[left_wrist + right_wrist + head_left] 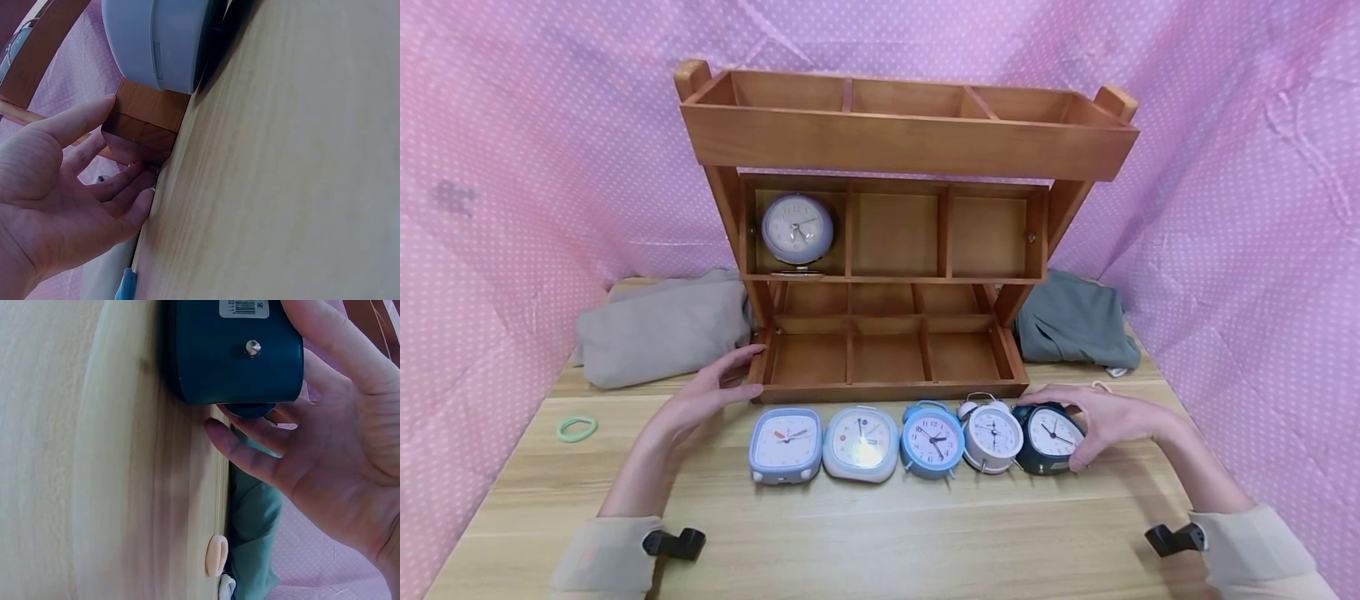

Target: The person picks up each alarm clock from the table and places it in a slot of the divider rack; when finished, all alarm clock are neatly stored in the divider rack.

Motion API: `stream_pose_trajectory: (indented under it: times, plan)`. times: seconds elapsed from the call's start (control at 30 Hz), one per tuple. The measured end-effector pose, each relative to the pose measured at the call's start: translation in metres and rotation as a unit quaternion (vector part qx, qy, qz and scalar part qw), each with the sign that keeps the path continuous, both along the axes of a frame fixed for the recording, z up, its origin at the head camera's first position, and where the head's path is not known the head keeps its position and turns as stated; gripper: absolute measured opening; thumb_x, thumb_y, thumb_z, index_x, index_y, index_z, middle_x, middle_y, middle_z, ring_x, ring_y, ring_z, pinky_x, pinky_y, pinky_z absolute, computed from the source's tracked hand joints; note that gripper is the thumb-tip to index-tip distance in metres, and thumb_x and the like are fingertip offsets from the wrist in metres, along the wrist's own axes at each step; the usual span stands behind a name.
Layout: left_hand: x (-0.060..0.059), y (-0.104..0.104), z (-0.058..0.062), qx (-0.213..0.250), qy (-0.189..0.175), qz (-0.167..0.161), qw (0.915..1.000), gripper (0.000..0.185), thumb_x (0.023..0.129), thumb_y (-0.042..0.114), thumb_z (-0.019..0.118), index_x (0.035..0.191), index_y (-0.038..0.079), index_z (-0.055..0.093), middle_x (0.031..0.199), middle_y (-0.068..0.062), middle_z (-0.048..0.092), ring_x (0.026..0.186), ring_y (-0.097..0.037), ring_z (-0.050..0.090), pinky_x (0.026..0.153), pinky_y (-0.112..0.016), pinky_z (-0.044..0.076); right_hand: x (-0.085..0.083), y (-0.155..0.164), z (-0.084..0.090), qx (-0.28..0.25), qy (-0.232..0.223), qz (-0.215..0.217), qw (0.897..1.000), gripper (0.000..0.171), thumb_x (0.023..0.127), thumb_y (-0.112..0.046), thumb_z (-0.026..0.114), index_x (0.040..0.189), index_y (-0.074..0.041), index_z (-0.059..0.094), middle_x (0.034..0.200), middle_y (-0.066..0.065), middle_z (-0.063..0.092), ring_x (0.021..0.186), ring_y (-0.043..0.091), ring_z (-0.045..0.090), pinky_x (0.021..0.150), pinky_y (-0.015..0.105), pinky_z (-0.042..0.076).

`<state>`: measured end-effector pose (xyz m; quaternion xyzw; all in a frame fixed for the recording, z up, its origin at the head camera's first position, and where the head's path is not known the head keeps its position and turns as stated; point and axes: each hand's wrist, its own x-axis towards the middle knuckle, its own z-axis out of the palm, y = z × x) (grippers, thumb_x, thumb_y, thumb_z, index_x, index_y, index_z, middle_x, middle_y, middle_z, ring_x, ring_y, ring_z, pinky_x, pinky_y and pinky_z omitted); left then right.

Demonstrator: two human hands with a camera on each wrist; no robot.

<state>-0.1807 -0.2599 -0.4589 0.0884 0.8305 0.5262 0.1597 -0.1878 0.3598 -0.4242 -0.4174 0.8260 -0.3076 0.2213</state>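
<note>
Five alarm clocks stand in a row on the table in front of a three-tier wooden shelf [895,142]. My right hand [1097,417] curls round the dark blue clock [1048,435] at the right end. The right wrist view shows the thumb and fingers of that hand [331,444] wrapped about the clock's back [231,350]. My left hand [718,387] lies with straight fingers against the front left corner of the shelf's bottom tray [887,390]. Its fingers [122,187] touch that wooden corner [150,119], beside the pale blue square clock [162,37].
Left to right, the row holds the blue square clock [785,444], a white square clock [861,442], a blue twin-bell clock [932,439] and a white twin-bell clock [992,435]. A lavender clock [797,229] stands in the middle tier's left compartment. Beige cloth [655,333], grey-green cloth [1075,321] and a green ring [577,428] lie around.
</note>
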Motion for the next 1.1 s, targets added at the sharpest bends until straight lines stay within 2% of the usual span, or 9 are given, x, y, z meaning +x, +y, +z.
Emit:
stream_pose_trajectory:
  times: [0.2,0.53,0.73,0.9,1.03,1.1]
  plan:
    - [-0.001,-0.001,-0.001,0.003,0.005,-0.003,1.0000,0.076,0.098,0.028,0.070,0.162,0.017,0.031,0.170,-0.021,0.020,0.156,-0.049,0.018,0.123,-0.071,0.018,0.001,0.000,-0.001,0.000,0.004,-0.003,1.000,0.095,0.068,-0.025,0.094,0.150,-0.008,0.049,0.143,0.006,0.060,0.128,0.003,0.055,0.102,0.023,0.051]
    - [-0.001,-0.001,-0.001,0.009,0.005,-0.007,0.9999,0.076,0.098,0.027,0.070,0.162,0.015,0.030,0.170,-0.022,0.020,0.155,-0.049,0.021,0.124,-0.067,0.024,0.002,0.001,-0.001,-0.003,0.020,-0.009,1.000,0.093,0.067,-0.026,0.094,0.148,-0.007,0.052,0.142,0.008,0.061,0.130,0.004,0.054,0.102,0.024,0.051]
    - [0.000,-0.001,-0.001,0.009,0.001,-0.002,1.0000,0.076,0.098,0.028,0.071,0.162,0.016,0.031,0.170,-0.021,0.021,0.156,-0.048,0.019,0.124,-0.069,0.019,0.002,0.002,0.001,0.003,0.022,-0.017,1.000,0.092,0.067,-0.026,0.093,0.147,-0.005,0.053,0.142,0.008,0.061,0.129,0.004,0.054,0.101,0.023,0.051]
    - [0.001,0.001,0.000,0.003,-0.004,0.001,1.0000,0.076,0.097,0.030,0.071,0.161,0.019,0.032,0.170,-0.021,0.020,0.156,-0.049,0.017,0.123,-0.072,0.016,0.006,0.008,0.013,0.008,0.028,-0.019,0.999,0.089,0.067,-0.024,0.093,0.146,-0.009,0.056,0.141,0.006,0.063,0.127,0.006,0.057,0.101,0.022,0.050]
    - [0.001,0.000,0.000,0.000,-0.002,0.003,1.0000,0.076,0.097,0.030,0.071,0.161,0.020,0.032,0.171,-0.021,0.020,0.156,-0.049,0.018,0.123,-0.073,0.017,0.009,0.016,0.029,0.012,0.081,-0.025,0.996,0.088,0.066,-0.027,0.094,0.144,-0.011,0.058,0.138,0.004,0.065,0.126,0.002,0.057,0.096,0.021,0.050]
    - [0.001,-0.001,0.000,0.002,-0.003,0.005,1.0000,0.076,0.097,0.030,0.071,0.161,0.020,0.032,0.171,-0.020,0.020,0.156,-0.049,0.018,0.123,-0.073,0.017,0.009,0.017,0.041,0.012,0.093,-0.035,0.995,0.088,0.066,-0.026,0.095,0.145,-0.012,0.058,0.138,0.001,0.065,0.124,0.000,0.057,0.094,0.020,0.051]
